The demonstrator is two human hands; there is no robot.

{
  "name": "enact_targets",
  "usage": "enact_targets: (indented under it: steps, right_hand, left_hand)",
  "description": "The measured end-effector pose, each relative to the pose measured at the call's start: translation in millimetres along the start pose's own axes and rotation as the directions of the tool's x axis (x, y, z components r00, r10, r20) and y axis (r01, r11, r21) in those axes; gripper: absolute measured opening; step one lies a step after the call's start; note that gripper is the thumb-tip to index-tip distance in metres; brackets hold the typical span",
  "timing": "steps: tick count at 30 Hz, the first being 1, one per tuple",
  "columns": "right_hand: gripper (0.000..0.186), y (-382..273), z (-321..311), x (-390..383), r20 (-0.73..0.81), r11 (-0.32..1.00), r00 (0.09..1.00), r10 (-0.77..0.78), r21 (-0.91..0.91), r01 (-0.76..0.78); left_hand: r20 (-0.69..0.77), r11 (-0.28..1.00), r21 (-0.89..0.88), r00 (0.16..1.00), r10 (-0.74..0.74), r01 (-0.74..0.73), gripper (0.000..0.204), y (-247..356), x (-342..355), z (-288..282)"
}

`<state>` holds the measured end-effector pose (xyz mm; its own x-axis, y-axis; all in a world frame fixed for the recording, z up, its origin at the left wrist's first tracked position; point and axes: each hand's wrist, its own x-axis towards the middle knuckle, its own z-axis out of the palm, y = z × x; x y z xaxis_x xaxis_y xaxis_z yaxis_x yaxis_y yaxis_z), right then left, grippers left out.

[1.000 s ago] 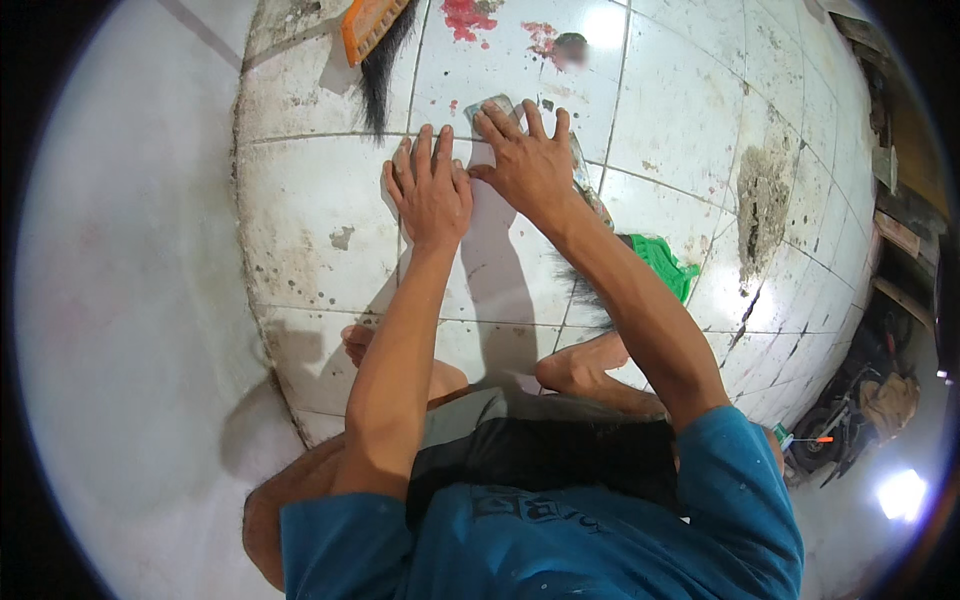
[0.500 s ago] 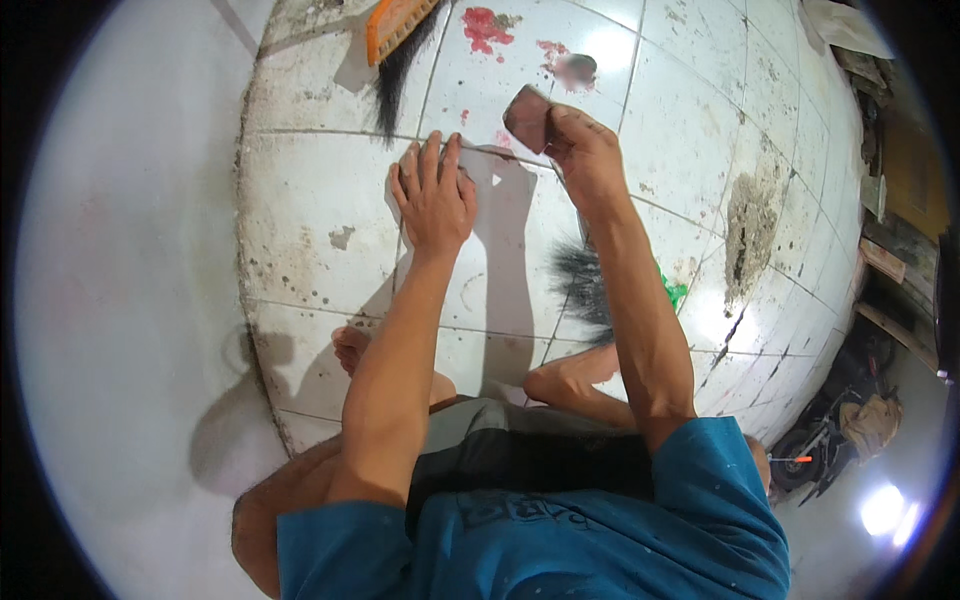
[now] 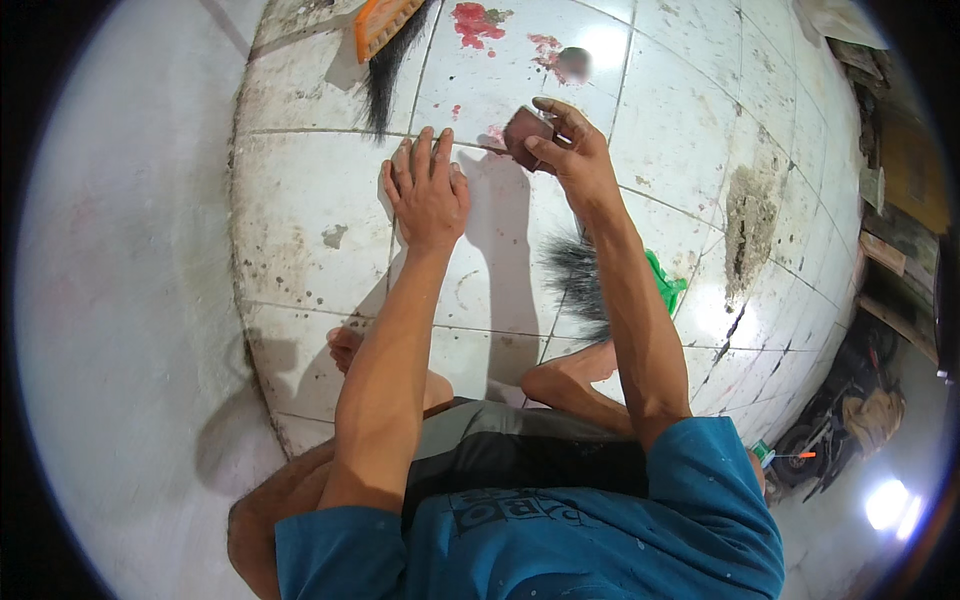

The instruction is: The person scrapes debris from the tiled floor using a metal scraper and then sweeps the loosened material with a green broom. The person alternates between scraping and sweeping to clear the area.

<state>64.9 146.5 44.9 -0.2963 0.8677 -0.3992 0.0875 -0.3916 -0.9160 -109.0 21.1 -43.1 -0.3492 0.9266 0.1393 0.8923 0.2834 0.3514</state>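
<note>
My right hand (image 3: 580, 150) grips a small reddish-brown rectangular pad (image 3: 527, 138) between thumb and fingers. The pad is low over the tiles, beside faint pink smears; whether it touches them I cannot tell. My left hand (image 3: 430, 195) lies palm down on the white tiled floor (image 3: 480, 270), fingers stretched forward, holding nothing. Red stains (image 3: 478, 25) mark the tiles ahead of both hands, and a round dark blurred spot (image 3: 574, 65) sits by one of them.
An orange brush head (image 3: 385, 28) with long black bristles lies at the far left. Other black bristles (image 3: 575, 280) and a green piece (image 3: 664, 282) show beside my right forearm. The wall (image 3: 130, 270) rises on the left; planks (image 3: 900, 320) and a motorcycle (image 3: 825, 440) stand at right.
My right hand has turned, and the pad has shifted slightly nearer to me. The left hand stays spread on the tiles. The view has shifted a little.
</note>
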Motion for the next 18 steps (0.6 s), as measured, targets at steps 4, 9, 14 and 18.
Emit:
enact_targets:
  steps: [4, 9, 14, 18]
  right_hand:
    - [0.022, 28.1, -9.2, 1.9, 0.063, 0.724, 0.933, -0.354, -0.613, 0.316]
    - [0.036, 55.3, 6.0, -10.0, 0.410, 0.164, 0.767, -0.493, -0.823, 0.545]
    - [0.032, 64.5, 17.2, -4.2, 0.328, 0.175, 0.773, -0.544, -0.856, 0.486]
    - [0.030, 71.0, 33.0, 1.8, 0.382, 0.175, 0.720, -0.579, -0.804, 0.568]
  left_hand:
    - [-0.010, 1.000, -0.007, 1.000, 0.010, -0.010, 0.057, 0.7, 0.5, 1.2]
    - [-0.011, 1.000, 0.005, 1.000, 0.006, -0.006, 0.056, 1.7, 0.5, 0.6]
    - [-0.006, 1.000, 0.013, 1.000, 0.011, -0.011, 0.056, 1.7, 0.0, -0.3]
    - [0.008, 1.000, 0.006, 1.000, 0.000, -0.001, 0.057, 1.1, 0.3, -1.0]
